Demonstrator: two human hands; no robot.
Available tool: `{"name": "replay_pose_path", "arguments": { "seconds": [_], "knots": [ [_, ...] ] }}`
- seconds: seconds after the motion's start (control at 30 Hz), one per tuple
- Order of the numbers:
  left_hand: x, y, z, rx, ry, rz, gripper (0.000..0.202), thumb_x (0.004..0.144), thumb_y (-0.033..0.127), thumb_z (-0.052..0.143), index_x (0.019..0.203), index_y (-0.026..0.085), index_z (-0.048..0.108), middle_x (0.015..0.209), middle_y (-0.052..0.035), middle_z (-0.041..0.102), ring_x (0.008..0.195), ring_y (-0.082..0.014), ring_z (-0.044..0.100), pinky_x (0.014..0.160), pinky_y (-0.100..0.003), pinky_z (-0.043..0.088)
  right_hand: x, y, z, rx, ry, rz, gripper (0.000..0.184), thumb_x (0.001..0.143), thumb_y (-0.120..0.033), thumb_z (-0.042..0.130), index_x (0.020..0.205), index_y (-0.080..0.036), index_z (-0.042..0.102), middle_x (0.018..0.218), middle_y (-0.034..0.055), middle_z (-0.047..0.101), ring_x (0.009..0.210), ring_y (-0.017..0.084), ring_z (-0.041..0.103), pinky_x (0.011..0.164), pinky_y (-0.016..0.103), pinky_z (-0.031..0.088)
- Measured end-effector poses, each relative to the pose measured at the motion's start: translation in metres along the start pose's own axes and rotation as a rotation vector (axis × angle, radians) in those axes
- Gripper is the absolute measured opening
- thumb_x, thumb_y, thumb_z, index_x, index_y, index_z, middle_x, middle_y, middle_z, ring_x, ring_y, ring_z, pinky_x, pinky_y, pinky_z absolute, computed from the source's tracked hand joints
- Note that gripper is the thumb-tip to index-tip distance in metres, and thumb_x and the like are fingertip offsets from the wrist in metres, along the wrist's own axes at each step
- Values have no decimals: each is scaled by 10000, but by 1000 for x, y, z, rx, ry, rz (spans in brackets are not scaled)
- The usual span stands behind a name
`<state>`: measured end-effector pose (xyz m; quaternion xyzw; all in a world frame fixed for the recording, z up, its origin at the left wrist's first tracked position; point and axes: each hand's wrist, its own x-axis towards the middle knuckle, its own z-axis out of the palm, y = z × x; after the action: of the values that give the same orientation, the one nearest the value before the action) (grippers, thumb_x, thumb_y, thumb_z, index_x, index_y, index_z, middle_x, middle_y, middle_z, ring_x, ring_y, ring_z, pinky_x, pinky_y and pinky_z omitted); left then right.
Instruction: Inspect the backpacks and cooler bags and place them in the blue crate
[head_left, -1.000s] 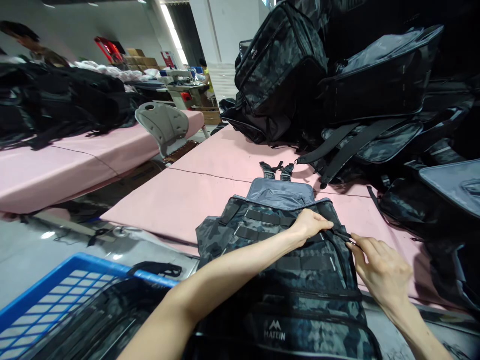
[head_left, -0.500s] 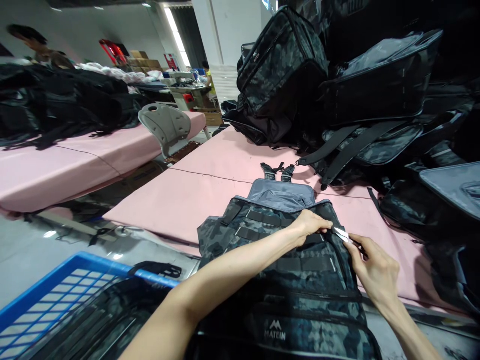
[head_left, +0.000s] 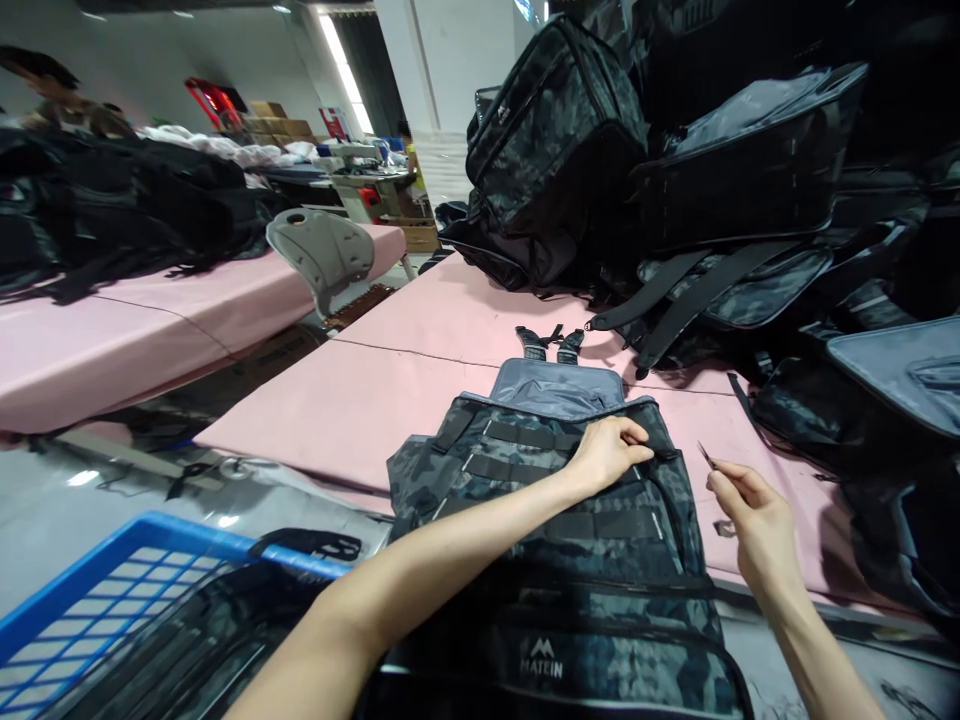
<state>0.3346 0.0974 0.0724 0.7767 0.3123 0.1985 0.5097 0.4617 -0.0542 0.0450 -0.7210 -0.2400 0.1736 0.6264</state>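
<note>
Before me a dark camouflage backpack (head_left: 585, 560) lies with its printed front facing up and its grey-lined flap (head_left: 559, 385) folded out at the far end. Over its upper right part is my left hand (head_left: 609, 452), fingers bent and a gap between thumb and forefinger. Nothing shows clearly in that hand. My right hand (head_left: 757, 515) is closed around small thread snips (head_left: 706, 457), to the right of the backpack and apart from it. Only the dark pointed tip and a bit of the lower end show; the palm hides the rest.
Black and camouflage backpacks are piled on the right of the pink table (head_left: 360, 400). A blue plastic basket (head_left: 161, 530) with dark bags stands at lower left. Beyond are a grey chair (head_left: 322, 250), another pink table (head_left: 187, 310) with dark bags, and a person (head_left: 60, 95).
My right hand has drawn the snips away from the backpack's upper right edge and turned them. My left hand's fingers have loosened from a pinch there. The view has shifted slightly.
</note>
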Motion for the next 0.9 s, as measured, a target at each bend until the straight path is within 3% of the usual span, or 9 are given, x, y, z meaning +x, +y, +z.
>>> {"name": "replay_pose_path", "arguments": {
  "seconds": [0.1, 0.17, 0.27, 0.43, 0.67, 0.9],
  "knots": [
    [-3, -2, 1, 197, 55, 244, 331, 705, 178, 699, 1029, 202, 638, 1044, -6, 605, 658, -74, 551, 727, -231, 461, -1, 3, -5, -292, -7, -204, 402, 693, -519, 642, 906, -180, 679, 871, 72, 685, 746, 188, 607, 570, 271, 451],
    [-2, -3, 5, 298, 64, 372, 286, 758, 195, 658, 1040, 244, 641, 1105, 7, 586, 737, -85, 583, 755, -230, 470, -1, 3, -8, -475, -1, -341, 378, 747, -523, 594, 919, -200, 692, 882, 58, 700, 730, 184, 625, 621, 281, 459],
    [2, -7, 10, 387, 41, 497, 141, 818, 213, 602, 930, 239, 683, 1038, 23, 627, 881, -111, 606, 775, -211, 474, -1, -2, -10, -707, 33, -581, 349, 815, -514, 535, 910, -223, 703, 864, 29, 712, 658, 153, 634, 580, 251, 430],
    [5, -13, 11, 495, 54, 643, 130, 850, 215, 569, 901, 187, 686, 941, -10, 661, 851, -116, 617, 764, -213, 484, 3, -16, -13, -960, 69, -911, 342, 888, -461, 465, 845, -221, 705, 784, -6, 713, 626, 118, 643, 479, 222, 353],
    [7, -18, 11, 563, 80, 826, 132, 862, 173, 539, 878, 148, 668, 882, -33, 655, 810, -118, 613, 715, -212, 488, 3, -26, -16, -1050, 63, -1014, 346, 896, -464, 452, 852, -217, 692, 782, -19, 707, 624, 103, 634, 450, 212, 316],
    [7, -19, 11, 577, 67, 826, 127, 859, 157, 534, 876, 143, 659, 873, -39, 644, 814, -121, 610, 722, -215, 496, 3, -28, -13, -1104, 46, -1050, 335, 900, -446, 454, 863, -214, 692, 764, -10, 701, 606, 99, 619, 449, 219, 288]
  ]
}}
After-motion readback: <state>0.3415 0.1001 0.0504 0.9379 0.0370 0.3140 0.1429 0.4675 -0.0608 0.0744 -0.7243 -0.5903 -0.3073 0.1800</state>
